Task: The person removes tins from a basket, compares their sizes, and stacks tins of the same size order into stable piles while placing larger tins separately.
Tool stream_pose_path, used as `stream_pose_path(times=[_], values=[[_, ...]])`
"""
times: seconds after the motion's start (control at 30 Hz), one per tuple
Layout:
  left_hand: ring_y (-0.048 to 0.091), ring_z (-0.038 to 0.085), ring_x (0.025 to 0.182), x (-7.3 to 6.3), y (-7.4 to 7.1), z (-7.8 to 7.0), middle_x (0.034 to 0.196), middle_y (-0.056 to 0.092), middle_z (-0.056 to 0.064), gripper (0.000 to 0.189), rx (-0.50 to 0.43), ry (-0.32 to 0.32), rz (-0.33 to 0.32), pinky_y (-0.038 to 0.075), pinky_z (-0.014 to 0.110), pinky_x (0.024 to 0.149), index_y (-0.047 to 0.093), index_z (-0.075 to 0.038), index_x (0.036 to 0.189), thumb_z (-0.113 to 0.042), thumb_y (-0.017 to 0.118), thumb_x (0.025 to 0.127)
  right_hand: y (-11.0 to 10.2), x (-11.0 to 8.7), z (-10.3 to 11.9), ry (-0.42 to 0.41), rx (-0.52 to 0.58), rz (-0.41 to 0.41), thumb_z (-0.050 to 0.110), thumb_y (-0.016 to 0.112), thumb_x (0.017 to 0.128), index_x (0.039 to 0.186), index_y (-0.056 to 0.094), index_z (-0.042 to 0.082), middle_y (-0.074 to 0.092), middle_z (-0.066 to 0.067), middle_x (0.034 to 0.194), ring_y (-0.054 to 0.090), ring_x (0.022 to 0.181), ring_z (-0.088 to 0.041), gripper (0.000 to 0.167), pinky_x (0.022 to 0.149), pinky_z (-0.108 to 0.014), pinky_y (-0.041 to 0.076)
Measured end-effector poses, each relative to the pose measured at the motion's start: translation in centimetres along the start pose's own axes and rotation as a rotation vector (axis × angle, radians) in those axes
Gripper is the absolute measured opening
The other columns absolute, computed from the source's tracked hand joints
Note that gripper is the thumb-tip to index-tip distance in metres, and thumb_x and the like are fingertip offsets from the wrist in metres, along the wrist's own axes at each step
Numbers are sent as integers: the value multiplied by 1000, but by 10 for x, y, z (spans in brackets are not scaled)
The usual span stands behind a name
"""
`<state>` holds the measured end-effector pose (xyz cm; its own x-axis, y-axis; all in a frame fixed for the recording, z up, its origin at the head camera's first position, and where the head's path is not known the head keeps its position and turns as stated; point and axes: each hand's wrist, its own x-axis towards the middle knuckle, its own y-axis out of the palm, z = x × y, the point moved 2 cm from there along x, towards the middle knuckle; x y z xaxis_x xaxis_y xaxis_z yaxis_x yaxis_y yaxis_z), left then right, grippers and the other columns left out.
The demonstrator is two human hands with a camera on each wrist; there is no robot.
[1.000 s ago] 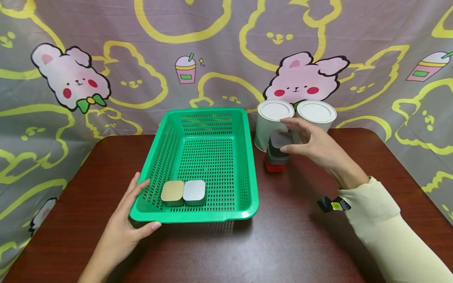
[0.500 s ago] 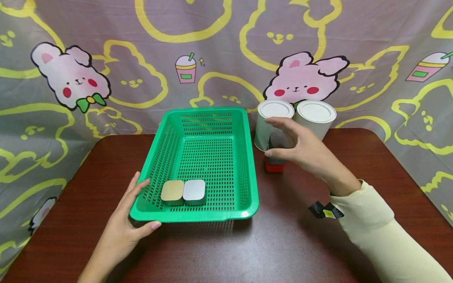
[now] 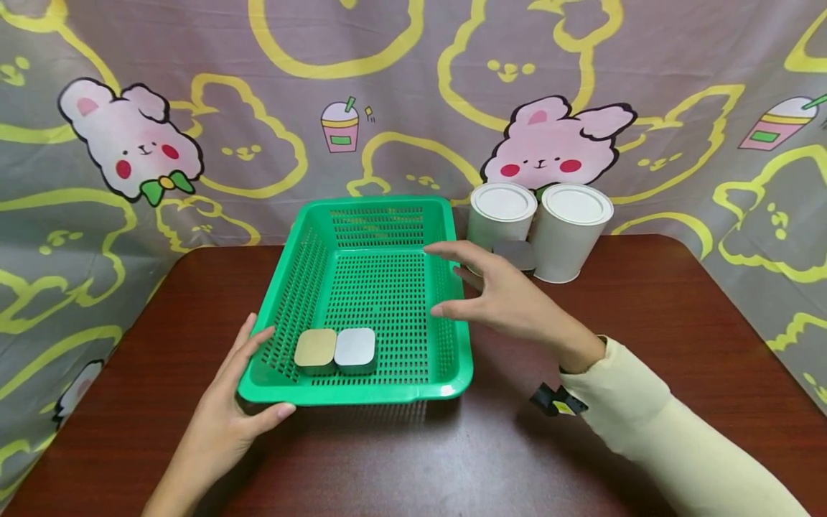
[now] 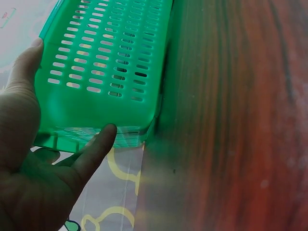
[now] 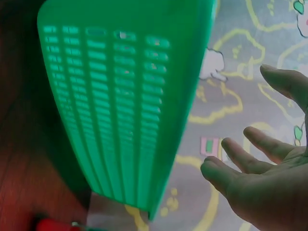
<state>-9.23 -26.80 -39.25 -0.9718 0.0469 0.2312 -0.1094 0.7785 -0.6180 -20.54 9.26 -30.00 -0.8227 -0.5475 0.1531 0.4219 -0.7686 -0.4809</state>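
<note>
A green perforated plastic basket (image 3: 362,396) sits on the table, with a gold-topped square tin (image 3: 315,347) and a silver-topped one (image 3: 354,346) side by side in its front left. My left hand (image 3: 222,409) holds its front left corner, fingers at the left rim and thumb by the front edge. In the left wrist view one finger (image 4: 98,149) lies along the outer wall. Over the right rim hovers my right hand (image 3: 510,298), thumb and fingers spread, nothing between them. Behind it shows the dark grey top of a tin stack (image 3: 515,254); the rest is hidden.
Two white lidded cans (image 3: 504,203) stand at the back right, behind the dark stack. A patterned cloth (image 3: 232,143) hangs along the table's far edge. A red object (image 5: 53,224) shows low in the right wrist view. The table (image 3: 400,467) is dark brown wood.
My right hand has moved left from beside the dark stack to over the basket's right rim, fingers still spread. The left hand, basket and tins have stayed in place.
</note>
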Motion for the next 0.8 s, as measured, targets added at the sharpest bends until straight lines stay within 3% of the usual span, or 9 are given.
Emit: stream_pose_path(times=[0.17, 0.27, 0.4, 0.63, 0.8], values=[[19, 16, 160, 0, 0, 0, 176, 11, -16, 103, -1, 4, -2, 28, 38, 118, 37, -31, 163, -10, 92, 78, 17, 11, 2, -17, 39, 68, 13, 83, 86, 152, 51, 12, 48, -3, 159, 42, 151, -26, 73, 121, -49, 38], [19, 16, 160, 0, 0, 1, 176, 11, -15, 103, -4, 5, -3, 28, 37, 119, 37, -30, 163, -10, 92, 78, 26, 18, 1, -38, 52, 108, 14, 83, 86, 151, 51, 8, 49, -8, 159, 42, 150, -30, 72, 120, -52, 40], [20, 19, 160, 0, 0, 1, 176, 11, -16, 103, -8, 2, -1, 26, 20, 113, 37, -31, 163, -10, 92, 78, 35, 25, 0, -26, 29, 151, 17, 83, 87, 151, 52, 9, 52, -8, 157, 44, 149, -30, 72, 117, -52, 43], [20, 19, 160, 0, 1, 0, 176, 11, -16, 102, -12, 11, -2, 23, 11, 109, 37, -31, 162, -10, 92, 78, 45, 34, 0, 16, 17, 194, 17, 82, 88, 152, 50, 9, 53, -6, 156, 46, 148, -27, 72, 114, -47, 47], [20, 18, 160, -1, 1, 0, 176, 11, -16, 102, -14, 10, -3, 23, 13, 110, 38, -30, 162, -10, 92, 78, 53, 39, 0, 43, 16, 237, 15, 81, 89, 153, 49, 8, 53, -6, 157, 45, 149, -29, 72, 115, -49, 46]])
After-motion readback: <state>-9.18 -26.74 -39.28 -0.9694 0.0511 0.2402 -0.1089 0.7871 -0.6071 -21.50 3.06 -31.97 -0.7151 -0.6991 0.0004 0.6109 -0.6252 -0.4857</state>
